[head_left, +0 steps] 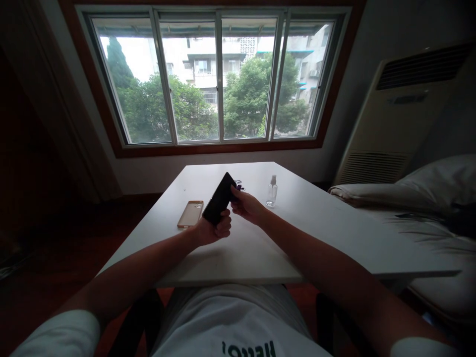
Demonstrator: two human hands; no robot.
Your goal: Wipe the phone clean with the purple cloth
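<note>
My left hand (pixel 217 228) is wrapped round the lower end of a black smartphone (pixel 218 201), which is tilted up above the table. At the phone's upper right edge, my right hand (pixel 247 206) has its thumb on the phone and its other fingers curled in. A small dark purple thing (pixel 239 188) shows just behind the right thumb; its kind is unclear. Left of the phone, a tan phone case (pixel 190 214) lies on the white table (pixel 238 265). A clear spray bottle (pixel 271 192) stands upright to the right of my right hand.
Thin dark loops (pixel 238 182), partly hidden, lie on the table beyond the phone. The window (pixel 219 79) is past the table's far edge. A floor-standing air conditioner (pixel 401 109) and a pale padded seat (pixel 427 198) are on the right.
</note>
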